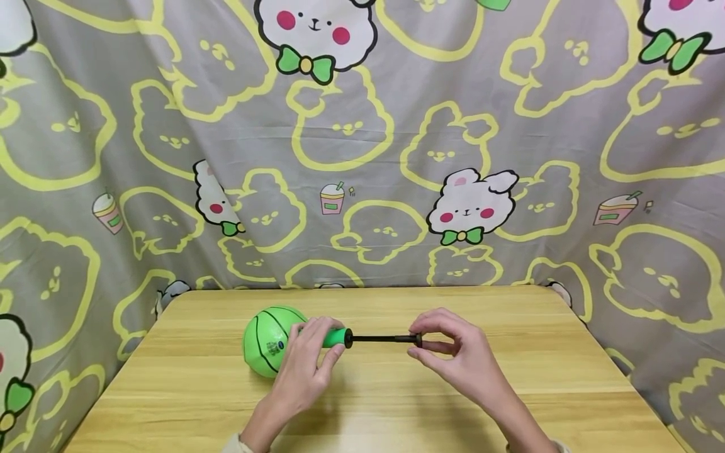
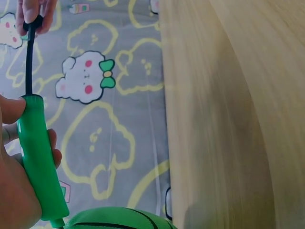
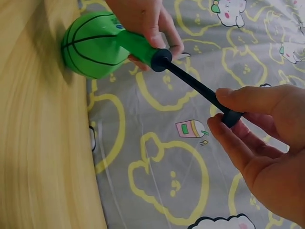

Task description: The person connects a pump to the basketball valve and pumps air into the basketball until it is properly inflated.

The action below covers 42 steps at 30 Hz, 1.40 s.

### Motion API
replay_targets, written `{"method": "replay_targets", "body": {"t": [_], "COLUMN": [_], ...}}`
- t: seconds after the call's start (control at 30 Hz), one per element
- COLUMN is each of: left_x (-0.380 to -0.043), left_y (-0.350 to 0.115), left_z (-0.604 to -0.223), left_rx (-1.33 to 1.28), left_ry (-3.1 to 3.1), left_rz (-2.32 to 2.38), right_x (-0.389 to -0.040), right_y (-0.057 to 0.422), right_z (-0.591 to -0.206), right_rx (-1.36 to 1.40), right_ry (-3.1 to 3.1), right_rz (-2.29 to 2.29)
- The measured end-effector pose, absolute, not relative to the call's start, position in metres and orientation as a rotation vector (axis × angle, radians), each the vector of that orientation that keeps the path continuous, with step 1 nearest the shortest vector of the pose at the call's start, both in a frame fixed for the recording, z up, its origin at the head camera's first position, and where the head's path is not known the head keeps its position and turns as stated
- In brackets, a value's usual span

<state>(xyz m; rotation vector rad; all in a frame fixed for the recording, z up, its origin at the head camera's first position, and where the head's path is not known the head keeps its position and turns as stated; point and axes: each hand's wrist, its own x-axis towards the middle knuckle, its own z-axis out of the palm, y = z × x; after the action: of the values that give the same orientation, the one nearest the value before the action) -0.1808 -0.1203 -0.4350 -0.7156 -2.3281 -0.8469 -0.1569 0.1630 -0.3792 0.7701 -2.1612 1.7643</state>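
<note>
A green hand pump (image 2: 43,162) is held level above the table, its thin black rod (image 1: 382,338) drawn out to the right. My left hand (image 1: 306,358) grips the green barrel with fingers wrapped around it. At the rod's far end, my right hand (image 1: 461,352) pinches the black end knob (image 3: 232,118) between thumb and fingers. Left of the barrel is a bright green ball (image 1: 266,340) with black basketball lines. In the right wrist view the barrel's narrow end points at the ball; the left hand partly hides where they meet.
A light wood-grain table (image 1: 374,402) lies under both hands. Behind it and along the sides hangs a grey curtain (image 1: 362,189) printed with yellow outlines and white cartoon animals.
</note>
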Motion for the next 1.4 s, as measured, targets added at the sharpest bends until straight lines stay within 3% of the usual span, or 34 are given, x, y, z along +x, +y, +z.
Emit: {"method": "replay_targets", "body": {"t": [0.53,1.4], "left_x": [-0.178,-0.17], "left_y": [-0.116,-0.101], "left_z": [-0.436,-0.442], "left_rx": [-0.751,-0.834], "left_ry": [-2.269,-2.396], "left_rz": [-0.887,-0.849], "right_x": [-0.159,-0.161], "right_y": [0.154,0.106], "right_z": [-0.382,-0.429], "right_rx": [0.824,0.795], "right_ry": [-2.081,-1.993], "right_rz": [1.776,1.814]}}
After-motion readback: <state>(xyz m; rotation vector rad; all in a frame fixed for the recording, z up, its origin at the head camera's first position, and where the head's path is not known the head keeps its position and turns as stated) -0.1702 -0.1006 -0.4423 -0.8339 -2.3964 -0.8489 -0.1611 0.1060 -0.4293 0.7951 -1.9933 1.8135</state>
